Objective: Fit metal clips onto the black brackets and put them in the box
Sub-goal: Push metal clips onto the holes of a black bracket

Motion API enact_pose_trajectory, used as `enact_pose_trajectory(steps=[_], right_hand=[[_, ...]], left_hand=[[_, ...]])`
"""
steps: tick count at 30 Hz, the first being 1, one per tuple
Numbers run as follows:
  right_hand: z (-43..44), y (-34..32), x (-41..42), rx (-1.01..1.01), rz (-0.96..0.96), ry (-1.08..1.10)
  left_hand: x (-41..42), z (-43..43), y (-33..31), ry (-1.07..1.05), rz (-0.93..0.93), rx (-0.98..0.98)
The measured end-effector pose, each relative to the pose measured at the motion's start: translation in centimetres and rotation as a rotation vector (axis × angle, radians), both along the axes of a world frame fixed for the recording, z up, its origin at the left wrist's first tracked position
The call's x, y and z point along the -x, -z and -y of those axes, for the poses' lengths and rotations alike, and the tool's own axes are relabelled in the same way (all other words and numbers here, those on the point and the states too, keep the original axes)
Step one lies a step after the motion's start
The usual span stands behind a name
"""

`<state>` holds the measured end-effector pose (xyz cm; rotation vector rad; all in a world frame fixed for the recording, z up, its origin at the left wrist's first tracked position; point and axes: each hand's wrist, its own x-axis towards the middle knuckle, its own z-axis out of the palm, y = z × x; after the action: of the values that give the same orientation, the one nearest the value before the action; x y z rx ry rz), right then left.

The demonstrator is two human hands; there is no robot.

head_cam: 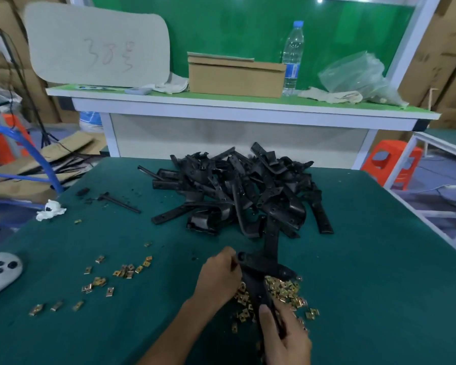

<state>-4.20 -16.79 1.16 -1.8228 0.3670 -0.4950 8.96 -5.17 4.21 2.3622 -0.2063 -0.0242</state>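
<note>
Above the metal clips (284, 289), left hand (219, 276) and right hand (286, 338) fingers clamp one black bracket (256, 281).

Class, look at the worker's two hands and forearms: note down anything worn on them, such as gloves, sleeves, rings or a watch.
Nothing worn shows. The left hand and right hand are bare, without gloves, rings or a watch, and no sleeve reaches the visible left forearm.
</note>
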Motion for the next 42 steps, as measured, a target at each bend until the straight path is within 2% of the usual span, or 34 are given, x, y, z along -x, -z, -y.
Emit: enact_pose_trajectory(steps=[2,4,9,14,18,27,35,42], right_hand=[[-0.1,0.0,0.0,0.023,-0.016,-0.007],[-0.1,0.0,0.0,0.014,-0.022,-0.018],[0.0,0.1,0.4,0.003,-0.076,-0.102],[-0.2,-0.6,0.6,0.039,-0.114,-0.164],[-0.1,-0.7,0.6,0.052,-0.100,-0.178],[0.1,-0.5,0.4,0.042,-0.082,-0.221],[0.2,-0.9,0.6,0.122,-0.060,-0.300],[0.8,-0.7,0.4,0.007,-0.088,-0.368]], left_hand=[[0.1,-0.8,-0.5,-0.024,-0.100,0.233],[0.2,-1.8,-1.3,-0.032,-0.102,0.436],[1.7,-4.1,-5.0,-0.008,-0.155,0.774],[3.6,-5.1,-7.2,0.164,-0.164,0.690],[4.1,-5.6,-7.2,0.161,-0.123,0.567],[4.2,-7.3,-7.4,0.242,-0.151,0.557],[4.4,-7.6,-7.0,0.209,-0.163,0.526],[5.0,-8.7,-6.2,0.207,-0.179,0.572]])
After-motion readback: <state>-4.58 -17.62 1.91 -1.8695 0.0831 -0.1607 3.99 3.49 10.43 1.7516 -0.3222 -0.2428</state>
